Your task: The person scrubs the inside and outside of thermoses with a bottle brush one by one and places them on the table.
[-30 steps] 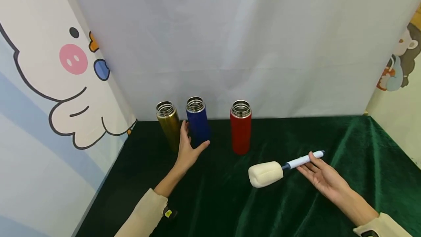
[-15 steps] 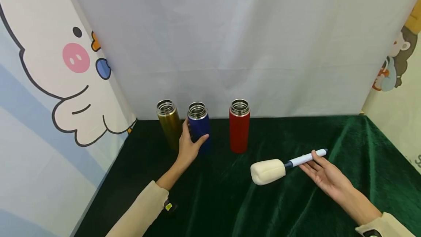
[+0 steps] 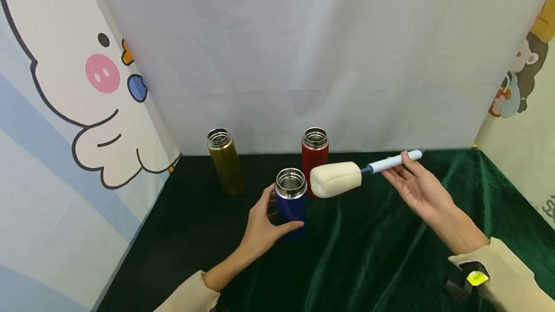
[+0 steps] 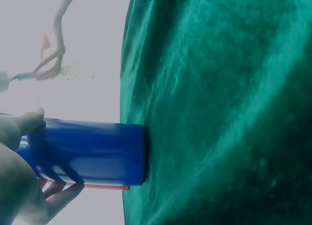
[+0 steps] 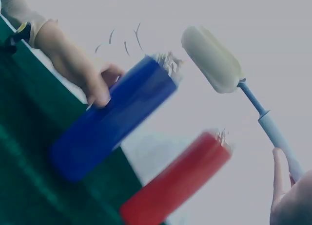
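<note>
My left hand (image 3: 262, 227) grips a blue bottle (image 3: 291, 208) around its side, thumb in front and fingers behind. The bottle is upright and lidless, with a bare steel neck; in the left wrist view its base is at or very near the green cloth. My right hand (image 3: 422, 194) pinches the white handle of a sponge bottle brush (image 3: 336, 179) between thumb and fingers. Its cream sponge head points left, raised to the right of the blue bottle's mouth. Behind the sponge stands a red bottle (image 3: 315, 154), partly hidden.
A gold bottle (image 3: 227, 165), also lidless, stands upright at the back left. Dark green velvet cloth (image 3: 360, 254) covers the table up to a pale hanging curtain (image 3: 282, 52). Cartoon-printed walls (image 3: 56, 158) flank both sides.
My left hand has taken hold of the blue bottle and brought it right and nearer, away from the gold bottle. My right hand has raised the brush and shifted it left.
</note>
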A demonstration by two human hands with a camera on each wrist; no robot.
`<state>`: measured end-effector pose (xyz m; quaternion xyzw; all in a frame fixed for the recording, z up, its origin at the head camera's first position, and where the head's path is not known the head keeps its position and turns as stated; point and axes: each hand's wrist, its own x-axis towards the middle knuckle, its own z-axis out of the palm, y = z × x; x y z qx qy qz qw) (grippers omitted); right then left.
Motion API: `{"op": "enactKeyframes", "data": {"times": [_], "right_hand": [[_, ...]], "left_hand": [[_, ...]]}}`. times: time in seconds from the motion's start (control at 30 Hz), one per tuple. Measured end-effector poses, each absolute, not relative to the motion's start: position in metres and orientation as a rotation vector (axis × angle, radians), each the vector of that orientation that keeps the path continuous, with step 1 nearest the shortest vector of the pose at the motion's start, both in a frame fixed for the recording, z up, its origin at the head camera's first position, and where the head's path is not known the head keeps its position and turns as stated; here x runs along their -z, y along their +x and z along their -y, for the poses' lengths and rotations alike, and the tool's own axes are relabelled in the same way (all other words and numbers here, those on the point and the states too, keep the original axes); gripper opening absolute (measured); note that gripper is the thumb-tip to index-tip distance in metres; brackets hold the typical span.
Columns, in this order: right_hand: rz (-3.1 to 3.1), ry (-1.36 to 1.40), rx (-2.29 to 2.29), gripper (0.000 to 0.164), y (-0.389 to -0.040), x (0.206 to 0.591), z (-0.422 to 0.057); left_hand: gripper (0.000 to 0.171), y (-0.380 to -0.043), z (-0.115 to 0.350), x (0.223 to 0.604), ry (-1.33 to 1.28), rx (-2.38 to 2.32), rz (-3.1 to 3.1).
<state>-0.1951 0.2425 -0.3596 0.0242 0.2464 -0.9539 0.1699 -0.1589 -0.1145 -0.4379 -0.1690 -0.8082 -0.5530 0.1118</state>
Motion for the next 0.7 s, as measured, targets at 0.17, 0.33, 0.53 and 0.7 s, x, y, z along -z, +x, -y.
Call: {"op": "enactKeyframes", "data": {"times": [0.17,0.33,0.53,0.7], "right_hand": [[-1.037,-0.195,2.718,0.017,-0.203,0.323,-0.208],[-1.541,-0.471,2.76,0.043,-0.205,0.292,-0.179],[-2.017,-0.945,2.677,0.05,-0.199,0.248,-0.141],[-2.464,-1.322,2.242,0.052,-0.186,0.227,-0.107]], "left_hand": [[0.082,-0.16,0.111,0.44,-0.483,1.611,2.411],[0.083,-0.163,0.113,0.443,-0.517,1.641,2.432],[0.086,-0.165,0.115,0.446,-0.573,1.758,2.423],[0.09,-0.164,0.117,0.445,-0.577,1.762,2.451]]}}
